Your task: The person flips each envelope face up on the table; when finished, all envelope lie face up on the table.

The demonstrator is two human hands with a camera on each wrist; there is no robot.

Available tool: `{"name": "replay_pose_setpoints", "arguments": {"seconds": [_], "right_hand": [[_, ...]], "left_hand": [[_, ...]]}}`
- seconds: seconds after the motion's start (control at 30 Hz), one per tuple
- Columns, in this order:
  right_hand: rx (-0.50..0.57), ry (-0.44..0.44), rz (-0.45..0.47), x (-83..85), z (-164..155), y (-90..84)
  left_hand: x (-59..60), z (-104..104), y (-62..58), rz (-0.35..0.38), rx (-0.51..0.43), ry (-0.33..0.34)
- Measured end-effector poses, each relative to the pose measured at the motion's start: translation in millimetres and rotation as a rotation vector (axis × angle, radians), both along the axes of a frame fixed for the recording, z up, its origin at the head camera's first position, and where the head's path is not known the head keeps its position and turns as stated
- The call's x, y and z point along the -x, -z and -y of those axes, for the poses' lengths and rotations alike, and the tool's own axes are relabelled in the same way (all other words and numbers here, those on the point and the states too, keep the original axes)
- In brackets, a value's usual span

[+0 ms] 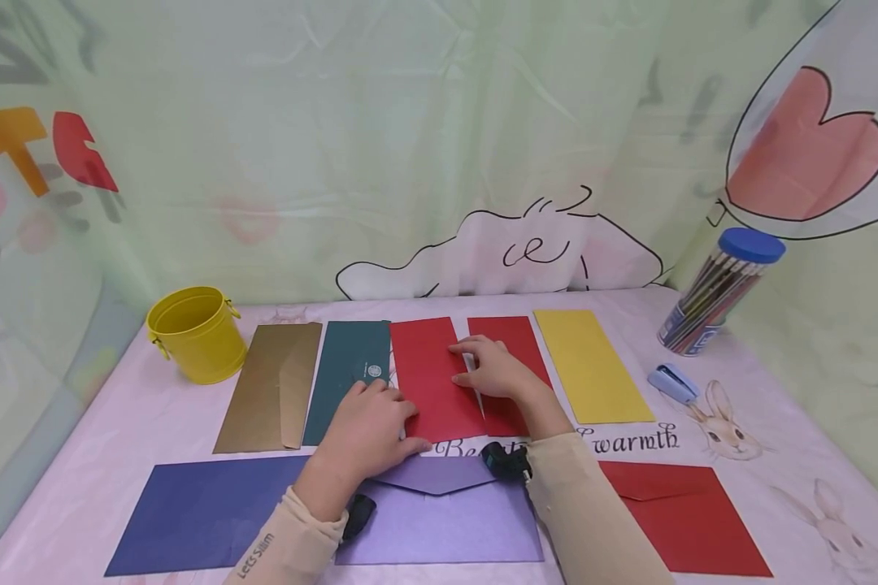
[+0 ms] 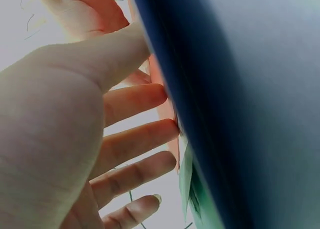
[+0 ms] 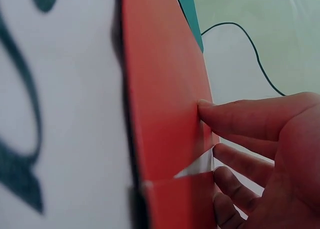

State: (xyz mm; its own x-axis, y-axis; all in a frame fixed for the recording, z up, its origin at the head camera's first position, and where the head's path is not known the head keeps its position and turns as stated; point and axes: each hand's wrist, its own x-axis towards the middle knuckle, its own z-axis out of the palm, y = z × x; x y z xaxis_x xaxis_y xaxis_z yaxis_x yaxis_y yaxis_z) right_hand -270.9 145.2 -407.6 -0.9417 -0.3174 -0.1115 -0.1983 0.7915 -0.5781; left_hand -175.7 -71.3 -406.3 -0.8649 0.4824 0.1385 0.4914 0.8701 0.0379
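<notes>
A red envelope (image 1: 435,382) lies upright in the middle of the back row, between a dark green envelope (image 1: 344,357) and a second red envelope (image 1: 508,357). My left hand (image 1: 369,426) rests at its lower left, over the green envelope's corner, with fingers extended in the left wrist view. From the other side, my right hand (image 1: 501,370) touches the middle red envelope's right edge with thumb and index finger, its forearm crossing the second red one. Closest below the hands is a lilac envelope (image 1: 442,524) with a pointed purple flap.
Back row ends: a brown envelope (image 1: 259,390) and a yellow one (image 1: 593,366). In front, a blue envelope (image 1: 190,512) and another red one (image 1: 702,520) flank the lilac. A yellow bucket (image 1: 205,345) stands left; a pencil tub (image 1: 720,292) and blue stapler (image 1: 673,383) are right.
</notes>
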Motion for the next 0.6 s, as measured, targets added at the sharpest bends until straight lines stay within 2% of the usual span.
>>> {"name": "replay_pose_setpoints", "arguments": {"seconds": [0.2,0.4,0.47,0.6], "right_hand": [[0.015,0.009,0.006,0.4,-1.2,0.1],[0.038,0.02,0.015,1.1,-1.9,-0.2],[0.079,0.039,0.039,2.3,-2.1,-0.3],[0.225,0.135,0.122,4.5,-1.6,-3.0]], "left_hand": [[-0.1,-1.1,-0.5,-0.016,0.046,0.049],[-2.3,-1.7,-4.4,-0.084,0.033,0.112],[-2.8,-2.2,-5.9,-0.096,0.015,0.124],[-3.7,-2.2,-8.3,-0.12,-0.043,0.122]]}}
